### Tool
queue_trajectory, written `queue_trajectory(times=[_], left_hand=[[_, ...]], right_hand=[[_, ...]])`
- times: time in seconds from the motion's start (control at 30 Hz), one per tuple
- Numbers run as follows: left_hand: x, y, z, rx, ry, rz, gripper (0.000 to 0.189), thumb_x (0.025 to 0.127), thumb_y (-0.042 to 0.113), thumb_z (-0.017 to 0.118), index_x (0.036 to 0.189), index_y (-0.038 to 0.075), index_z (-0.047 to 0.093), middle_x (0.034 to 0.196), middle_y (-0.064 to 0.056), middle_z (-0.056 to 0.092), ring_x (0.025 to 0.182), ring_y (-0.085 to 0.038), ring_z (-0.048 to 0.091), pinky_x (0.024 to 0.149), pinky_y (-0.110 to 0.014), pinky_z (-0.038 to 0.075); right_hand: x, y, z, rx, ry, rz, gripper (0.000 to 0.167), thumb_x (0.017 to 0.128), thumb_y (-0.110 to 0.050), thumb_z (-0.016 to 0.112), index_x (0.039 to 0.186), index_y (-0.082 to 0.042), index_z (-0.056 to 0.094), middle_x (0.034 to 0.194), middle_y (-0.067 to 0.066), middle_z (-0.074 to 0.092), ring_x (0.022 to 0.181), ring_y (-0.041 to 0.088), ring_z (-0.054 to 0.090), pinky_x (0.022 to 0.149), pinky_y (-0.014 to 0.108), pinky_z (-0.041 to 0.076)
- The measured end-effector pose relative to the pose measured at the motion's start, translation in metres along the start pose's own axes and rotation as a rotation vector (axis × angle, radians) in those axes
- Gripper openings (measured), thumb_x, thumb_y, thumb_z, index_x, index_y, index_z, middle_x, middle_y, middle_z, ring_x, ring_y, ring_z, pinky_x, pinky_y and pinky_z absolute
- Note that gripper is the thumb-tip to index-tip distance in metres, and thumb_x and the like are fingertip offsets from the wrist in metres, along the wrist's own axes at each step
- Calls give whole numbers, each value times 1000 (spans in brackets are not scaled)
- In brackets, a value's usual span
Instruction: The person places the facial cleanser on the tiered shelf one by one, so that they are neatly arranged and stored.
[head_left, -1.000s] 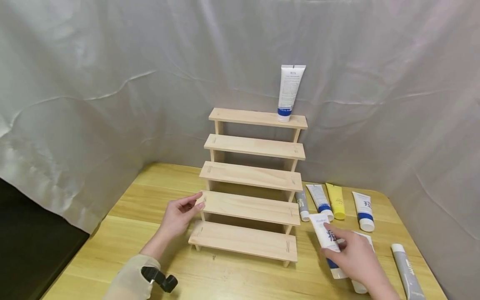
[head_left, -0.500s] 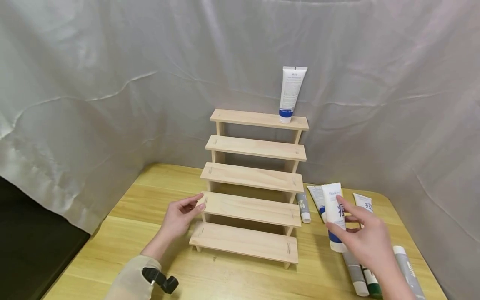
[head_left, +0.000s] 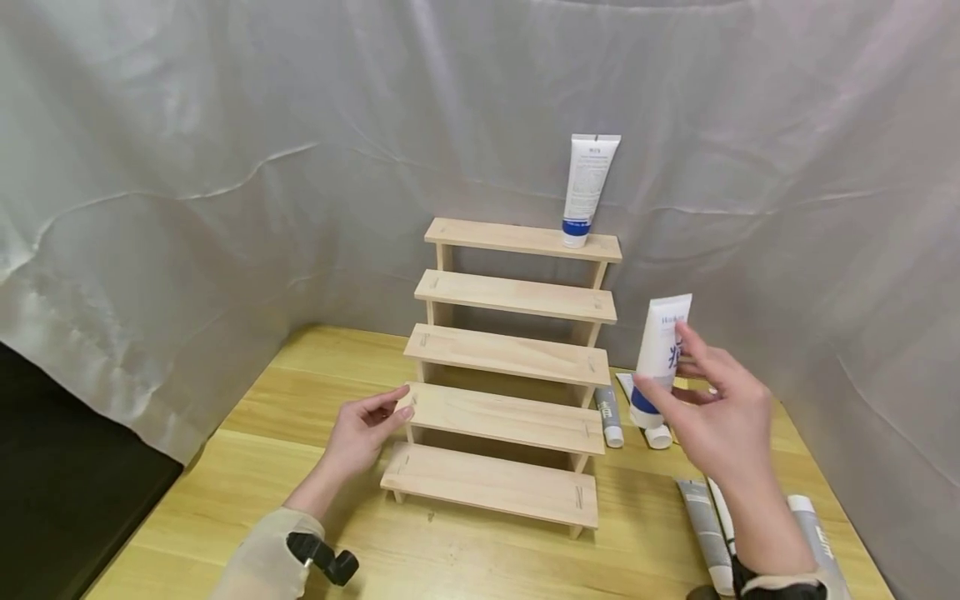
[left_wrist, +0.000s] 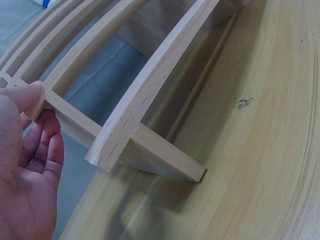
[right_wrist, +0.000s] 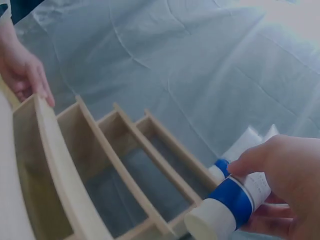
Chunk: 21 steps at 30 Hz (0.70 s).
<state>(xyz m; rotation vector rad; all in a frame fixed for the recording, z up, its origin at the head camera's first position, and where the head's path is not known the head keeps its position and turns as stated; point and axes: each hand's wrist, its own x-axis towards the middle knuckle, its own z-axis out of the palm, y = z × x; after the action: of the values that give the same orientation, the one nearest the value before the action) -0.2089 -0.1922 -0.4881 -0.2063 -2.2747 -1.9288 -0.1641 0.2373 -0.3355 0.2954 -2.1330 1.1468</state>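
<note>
A stepped wooden rack (head_left: 506, 350) with several shelves stands on the table. My left hand (head_left: 363, 429) pinches the left end of its second-lowest shelf between thumb and fingers; the left wrist view shows the thumb (left_wrist: 30, 95) on top of the board. In my right hand (head_left: 720, 408) is a white squeeze tube (head_left: 663, 342) with a blue band and dark lettering, gripped between thumb and fingers, cap down and slightly tilted. It hangs in the air right of the rack. Another white tube with a blue band (head_left: 591, 179) stands cap down on the top shelf's right end.
Right of the rack lie a grey tube (head_left: 609, 417) and a white-capped tube (head_left: 658, 437), partly behind the held one. More grey tubes (head_left: 705, 533) lie near the right forearm, which hides some. Grey cloth (head_left: 300, 208) hangs behind and at both sides.
My right hand has lifted the white tube from low on the right, up and away from me, turning it more upright. My left hand stays on the shelf end.
</note>
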Motion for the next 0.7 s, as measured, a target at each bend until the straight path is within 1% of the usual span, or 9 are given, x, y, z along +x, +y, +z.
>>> queue_trajectory(times=[0.1, 0.23, 0.43, 0.57, 0.7], left_hand=[[1, 1, 0, 11, 0, -5, 39, 95, 11, 82, 132, 3, 73, 102, -14, 70, 86, -19, 64, 74, -23, 55], [2, 0, 0, 20, 3, -8, 38, 95, 11, 82, 132, 4, 73, 102, -14, 71, 86, -19, 65, 74, -23, 56], [2, -1, 0, 19, -5, 1, 38, 95, 10, 81, 132, 3, 73, 102, -14, 71, 86, -19, 65, 75, -24, 56], [2, -2, 0, 12, -7, 5, 38, 95, 11, 82, 132, 4, 73, 101, -13, 70, 85, -19, 65, 75, -24, 56], [1, -2, 0, 3, -3, 8, 38, 95, 10, 82, 131, 3, 73, 101, -13, 70, 85, -18, 65, 74, -23, 56]], right_hand=[[13, -5, 10, 25, 22, -53, 84, 74, 7, 94, 147, -21, 64, 111, 8, 69, 96, 1, 67, 75, 13, 56], [30, -12, 25, 39, 45, -86, 84, 75, 2, 95, 147, -24, 64, 114, 10, 70, 96, 2, 67, 76, 12, 55], [59, -20, 49, 83, 58, -168, 85, 75, 0, 96, 148, -24, 62, 113, 12, 69, 96, 5, 69, 77, 14, 56], [77, -21, 67, 110, 61, -218, 85, 75, 1, 96, 149, -25, 62, 112, 11, 69, 95, 15, 72, 76, 17, 58], [94, -23, 84, 125, 55, -252, 83, 76, 0, 95, 149, -23, 62, 111, 14, 68, 94, 24, 73, 75, 20, 59]])
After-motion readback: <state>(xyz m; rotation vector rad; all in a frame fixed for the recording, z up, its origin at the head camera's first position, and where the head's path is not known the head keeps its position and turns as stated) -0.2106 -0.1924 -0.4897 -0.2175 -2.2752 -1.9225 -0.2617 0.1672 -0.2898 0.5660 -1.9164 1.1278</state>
